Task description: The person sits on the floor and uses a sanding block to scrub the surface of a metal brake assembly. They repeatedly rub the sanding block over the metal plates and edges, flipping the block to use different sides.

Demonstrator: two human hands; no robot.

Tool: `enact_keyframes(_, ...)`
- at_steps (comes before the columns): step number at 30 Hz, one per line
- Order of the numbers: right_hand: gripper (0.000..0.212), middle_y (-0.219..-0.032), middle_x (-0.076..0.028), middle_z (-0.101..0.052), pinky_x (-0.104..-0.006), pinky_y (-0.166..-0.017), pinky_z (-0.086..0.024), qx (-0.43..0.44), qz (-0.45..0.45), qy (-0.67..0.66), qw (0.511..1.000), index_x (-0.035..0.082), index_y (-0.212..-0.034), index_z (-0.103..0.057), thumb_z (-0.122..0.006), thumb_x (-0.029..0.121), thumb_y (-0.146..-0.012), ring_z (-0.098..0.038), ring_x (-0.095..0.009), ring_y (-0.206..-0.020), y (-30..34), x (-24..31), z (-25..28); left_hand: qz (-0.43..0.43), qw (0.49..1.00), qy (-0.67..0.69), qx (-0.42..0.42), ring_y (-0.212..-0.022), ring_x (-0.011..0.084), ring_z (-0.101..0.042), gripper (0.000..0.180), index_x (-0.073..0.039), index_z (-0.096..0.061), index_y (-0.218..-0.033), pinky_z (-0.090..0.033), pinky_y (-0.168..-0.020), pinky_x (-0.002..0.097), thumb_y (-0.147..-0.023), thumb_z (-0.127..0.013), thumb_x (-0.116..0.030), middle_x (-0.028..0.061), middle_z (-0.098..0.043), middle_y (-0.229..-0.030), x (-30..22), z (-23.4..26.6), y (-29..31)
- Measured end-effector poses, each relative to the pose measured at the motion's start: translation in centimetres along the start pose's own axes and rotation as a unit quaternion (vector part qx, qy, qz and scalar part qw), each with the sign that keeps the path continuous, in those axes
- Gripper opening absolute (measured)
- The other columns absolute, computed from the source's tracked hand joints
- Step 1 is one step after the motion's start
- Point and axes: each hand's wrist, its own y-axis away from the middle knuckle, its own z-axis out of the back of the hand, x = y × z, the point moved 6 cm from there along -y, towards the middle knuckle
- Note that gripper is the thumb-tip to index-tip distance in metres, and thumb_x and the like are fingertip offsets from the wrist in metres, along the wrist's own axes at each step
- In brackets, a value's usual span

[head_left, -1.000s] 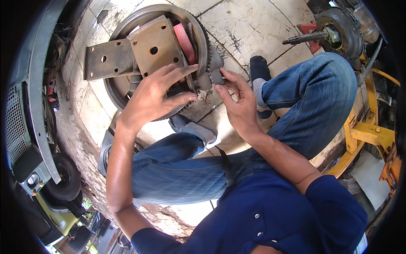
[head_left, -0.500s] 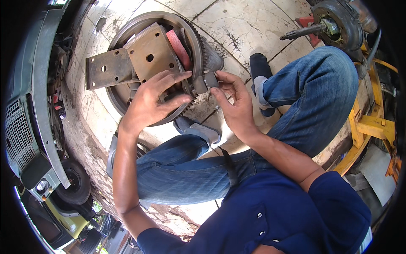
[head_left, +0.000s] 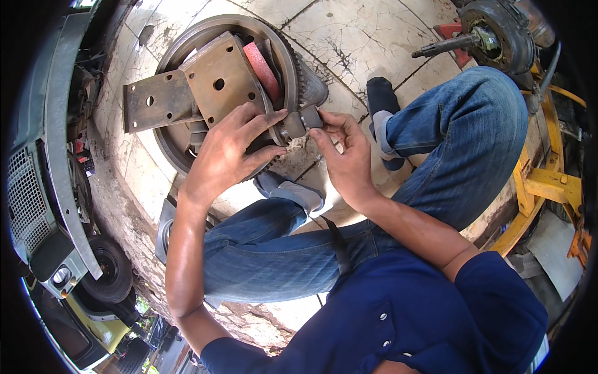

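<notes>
"What's on the far left?"

"A vehicle's grille (head_left: pixel 28 187), then a black tyre (head_left: pixel 107 269). Next, a toothed wheel (head_left: pixel 233 23) on the tiled floor (head_left: pixel 134 156), with a rusty plate (head_left: pixel 208 68) full of holes lying over it."

"And the left hand (head_left: pixel 227 146)?"

"Beside the plate, below a red block (head_left: pixel 261 70). Its grip is spread, thumb and forefinger apart near the wheel's edge; whether they touch the wheel, I can't tell."

"Where's the small dark part (head_left: pixel 311 117)?"

"Just right of those fingertips, at the wheel's edge. The right hand (head_left: pixel 349 156) has its grip closed on it, thumb and forefinger pinching."

"Farther right?"

"A hub with a shaft (head_left: pixel 498 37), then a yellow frame (head_left: pixel 551 187)."
</notes>
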Motion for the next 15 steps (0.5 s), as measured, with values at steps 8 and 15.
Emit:
enact_keyframes(8, 0.030, -0.100, -0.009, -0.071, -0.0242, -0.081, -0.052, -0.041, -0.031, -0.100, 0.994, -0.002, -0.125, -0.060, -0.068, 0.009, -0.098, -0.068, -0.012, -0.087, 0.9, -0.7, -0.9, -0.001, 1.000, 0.020, 0.000, -0.084, 0.0313, -0.059, 0.055, -0.008, -0.066, -0.127, -0.050, -0.076, 0.0448, -0.076, -0.083, -0.019, 0.0124, -0.054, -0.094, 0.0, -0.3, 0.1)
enact_keyframes(15, 0.033, -0.094, -0.008, -0.070, -0.0227, -0.078, -0.052, -0.023, -0.112, -0.164, 0.980, -0.003, -0.130, -0.055, -0.064, 0.010, -0.101, -0.068, -0.011, -0.083, 1.5, -1.2, -1.6, 0.005, 1.000, 0.027, 0.008, -0.083, 0.0281, -0.059, 0.058, -0.008, -0.066, -0.130, -0.049, -0.077, 0.0420, -0.075, -0.084, -0.016, 0.0111, -0.056, -0.092, 0.0, -0.1, 0.1)
